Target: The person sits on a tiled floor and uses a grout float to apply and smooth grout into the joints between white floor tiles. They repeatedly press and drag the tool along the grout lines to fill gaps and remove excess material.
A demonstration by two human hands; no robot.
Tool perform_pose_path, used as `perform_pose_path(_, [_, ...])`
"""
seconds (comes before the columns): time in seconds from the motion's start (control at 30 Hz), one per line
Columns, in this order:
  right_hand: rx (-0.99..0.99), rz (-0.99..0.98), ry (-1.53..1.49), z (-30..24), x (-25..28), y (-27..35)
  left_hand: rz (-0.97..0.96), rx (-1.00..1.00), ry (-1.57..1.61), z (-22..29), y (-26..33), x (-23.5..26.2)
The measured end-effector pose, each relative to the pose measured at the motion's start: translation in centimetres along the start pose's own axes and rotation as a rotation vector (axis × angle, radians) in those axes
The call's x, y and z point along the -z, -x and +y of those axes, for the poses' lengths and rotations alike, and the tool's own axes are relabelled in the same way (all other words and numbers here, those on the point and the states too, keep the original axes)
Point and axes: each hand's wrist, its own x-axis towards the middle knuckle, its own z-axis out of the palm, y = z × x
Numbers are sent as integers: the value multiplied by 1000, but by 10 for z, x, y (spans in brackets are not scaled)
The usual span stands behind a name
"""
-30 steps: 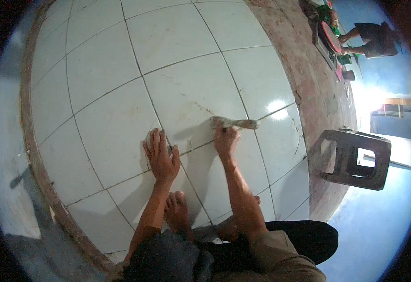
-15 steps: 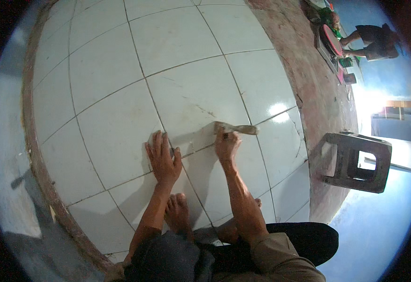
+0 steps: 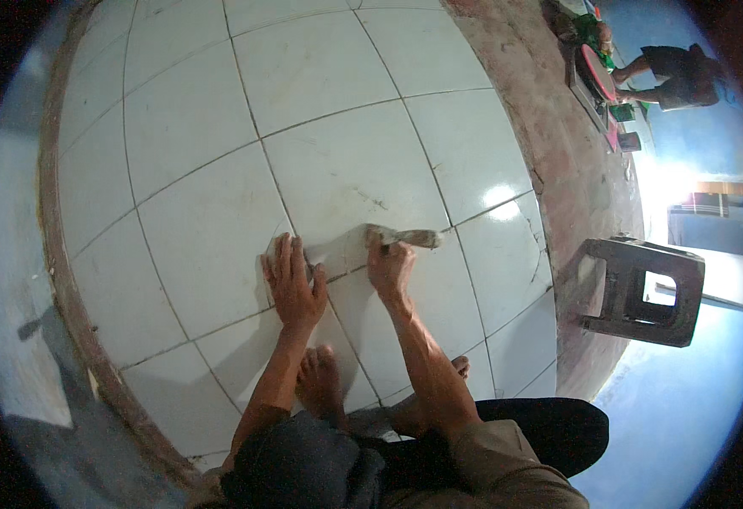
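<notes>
Here the right hand [image 3: 388, 265] grips a grout-smeared scraper [image 3: 405, 237].

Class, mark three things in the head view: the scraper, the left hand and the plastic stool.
scraper [image 3: 405, 237], head view, on its grey blade.
left hand [image 3: 293, 284], head view, on the back of the hand.
plastic stool [image 3: 643, 288], head view, on its seat.

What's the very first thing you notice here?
Two hands sit mid-picture on a floor of white tiles: the left hand pressed flat, the right hand gripping a scraper on a tile joint. To the right, a grey plastic stool stands by bright glare.
</notes>
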Motion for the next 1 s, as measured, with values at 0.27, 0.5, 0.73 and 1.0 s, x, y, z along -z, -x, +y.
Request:
perform_pose_path(0.27, [-151, -130, 6, 0, -4, 7, 4, -2, 34, 0, 1, -1])
perform_pose_path(0.5, [-168, -136, -13, 4, -1, -2, -16, 6, 4, 4, 0, 4])
perform_pose_path(0.73, [-200, -290, -18, -27, -3, 3, 8, 8, -13, -8, 3, -2])
perform_pose_path(1.0, [-257, 106, -81, 67, 38, -45, -21, 27, 15, 2, 0, -1])
